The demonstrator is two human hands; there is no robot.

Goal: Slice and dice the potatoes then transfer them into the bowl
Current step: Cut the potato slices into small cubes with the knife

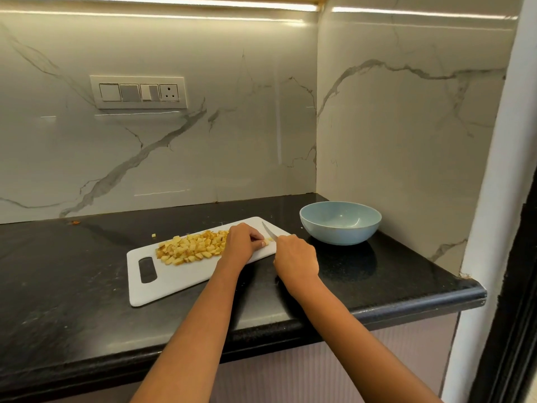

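Dicing, apparently near its end. The left hand [242, 238] pinches the last pale potato piece [268, 241] on the white plastic cutting board [180, 279]; the right hand [295, 257] grips the small steel knife [269, 231] over it. Yellow-brown diced cubes [193, 247] lie heaped on the board; the pale-blue round bowl [340, 223] stands just beside it, seemingly empty. Next: final cuts, then transfer.

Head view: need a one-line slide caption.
Left hand steadies the last potato piece as right hand cuts with knife; diced potato on white board, blue bowl empty.
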